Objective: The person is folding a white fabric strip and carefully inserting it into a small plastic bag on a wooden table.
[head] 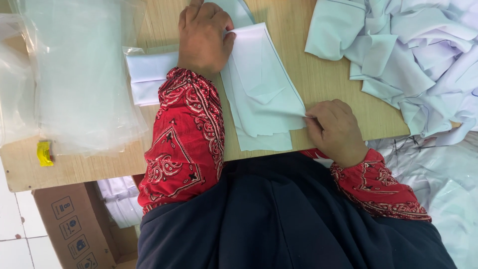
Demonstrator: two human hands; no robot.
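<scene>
On the wooden table [318,74], head view: I saw a fold in progress on the white garment [261,94], lying flat mid-table. Left hand [204,37] pressed down on its top edge, fingers curled onto the cloth. Right hand [334,130] pinched the lower right edge closed. Plastic bags [74,74] lay left, the heap of white clothes [413,55] right. My read: the next move needs that pinched edge carried across evenly.
</scene>
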